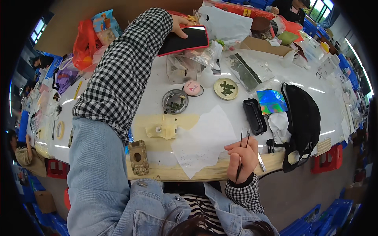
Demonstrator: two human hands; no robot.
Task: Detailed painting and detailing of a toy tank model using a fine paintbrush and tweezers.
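My left hand (179,23) is stretched far across the white table (299,80) and grips a phone (184,40) with a black screen and a red case. My right hand (243,155) rests near the table's front edge and holds thin black tweezers (240,157), tips pointing up. A sheet of white paper (202,141) lies just left of my right hand. Beyond it sit a round metal dish (175,101) with dark bits, a yellowish dish (226,89) with green pieces, and a small pink round case (193,87).
A black rectangular case (254,116), an iridescent card (271,101) and a black bag (303,122) lie to the right. A beige mat (163,125) and a worn perforated block (138,157) sit at the front left. Bags, boxes and plastic wrappers crowd the far edge.
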